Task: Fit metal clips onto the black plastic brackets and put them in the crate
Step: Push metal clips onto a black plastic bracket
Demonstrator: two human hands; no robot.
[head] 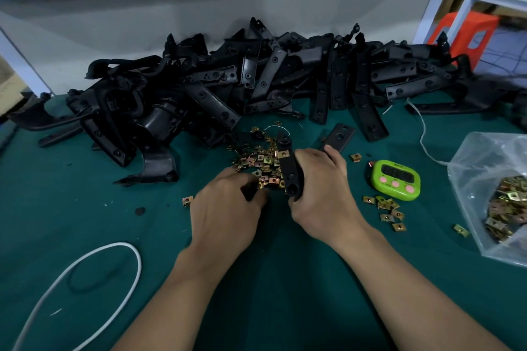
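I am at the clip-fitting step. My right hand [322, 188] is wrapped tight round a bracket [288, 169] and holds it up on end. 1 clip [283, 154] sits on the bracket already, near its top, just past my fingers. My left hand [225, 202] is right beside it, with its fingers bent down into the loose clips [256, 159]. I cannot tell if it has pinched 1 yet. Next, I think I need to lift out 1 clip, turn its open side to the bracket's edge and push it on over a hole lower down. The bracket is long, flat and black, with round holes along it and a bump at the far end. More brackets lie in a big heap [228, 80] beyond both hands. I see no crate, so the drop-off must wait.
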